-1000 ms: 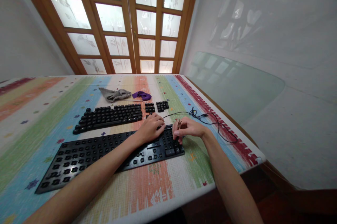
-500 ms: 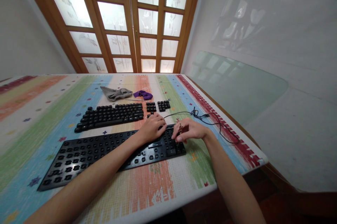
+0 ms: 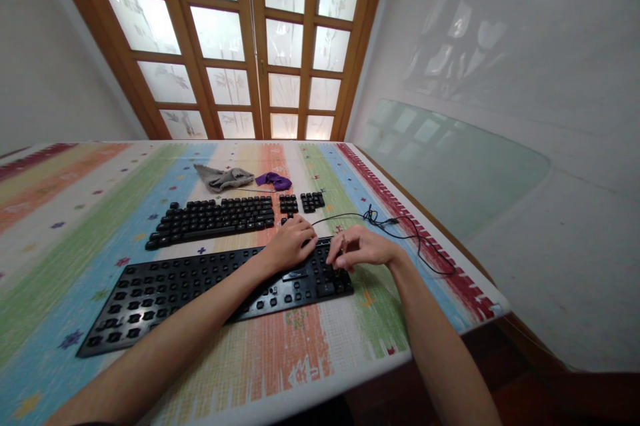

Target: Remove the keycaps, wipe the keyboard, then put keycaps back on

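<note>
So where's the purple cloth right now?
In the head view, the purple cloth lies near the picture's middle, slightly left, on the striped tablecloth. It's just right of the grey cloth, beyond the black keycaps.

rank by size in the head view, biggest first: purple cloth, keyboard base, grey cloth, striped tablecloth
1. Striped tablecloth
2. Keyboard base, partly hidden by an arm
3. Grey cloth
4. Purple cloth, beside the grey one
</note>
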A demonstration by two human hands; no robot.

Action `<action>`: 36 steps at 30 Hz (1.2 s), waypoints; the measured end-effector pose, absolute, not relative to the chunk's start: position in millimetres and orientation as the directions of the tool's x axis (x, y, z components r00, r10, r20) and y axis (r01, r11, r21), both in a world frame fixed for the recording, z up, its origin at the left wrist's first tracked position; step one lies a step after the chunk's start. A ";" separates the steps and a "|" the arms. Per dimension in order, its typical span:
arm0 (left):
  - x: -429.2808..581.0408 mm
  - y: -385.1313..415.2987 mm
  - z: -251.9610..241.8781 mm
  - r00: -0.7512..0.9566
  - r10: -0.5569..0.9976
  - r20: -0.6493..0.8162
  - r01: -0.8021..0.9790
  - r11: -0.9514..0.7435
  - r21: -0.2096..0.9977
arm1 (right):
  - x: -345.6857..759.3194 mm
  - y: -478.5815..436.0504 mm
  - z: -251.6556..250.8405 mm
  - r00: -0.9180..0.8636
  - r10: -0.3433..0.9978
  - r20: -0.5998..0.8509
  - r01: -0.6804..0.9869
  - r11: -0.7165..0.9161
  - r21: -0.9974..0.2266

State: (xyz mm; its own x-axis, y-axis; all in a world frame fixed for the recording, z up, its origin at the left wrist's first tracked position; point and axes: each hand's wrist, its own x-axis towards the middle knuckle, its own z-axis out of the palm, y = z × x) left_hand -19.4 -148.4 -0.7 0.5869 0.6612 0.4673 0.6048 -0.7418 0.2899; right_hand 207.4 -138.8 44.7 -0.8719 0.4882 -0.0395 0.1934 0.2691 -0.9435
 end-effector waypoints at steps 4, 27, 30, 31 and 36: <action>-18.7 -148.2 -0.5 0.591 0.659 0.465 0.605 -0.743 0.286 | 202.1 -133.9 35.2 -0.716 0.694 -0.076 0.201 0.100 -0.975; -3.7 -154.6 13.0 0.720 0.584 0.374 0.408 -0.793 0.452 | 210.8 -118.9 31.0 -0.071 0.943 0.324 -0.145 0.311 -0.939; 3.4 -152.9 13.5 0.754 0.558 0.347 0.400 -0.808 0.433 | 209.9 -116.9 30.9 -0.046 0.950 0.308 -0.151 0.298 -0.942; 4.9 -152.2 14.3 0.758 0.555 0.341 0.395 -0.808 0.437 | 208.6 -117.1 31.3 -0.036 0.953 0.301 -0.159 0.292 -0.943; 6.7 -145.7 19.9 0.707 0.614 0.351 0.397 -0.755 0.522 | 202.4 -120.9 34.0 0.030 0.955 0.294 -0.188 0.294 -0.937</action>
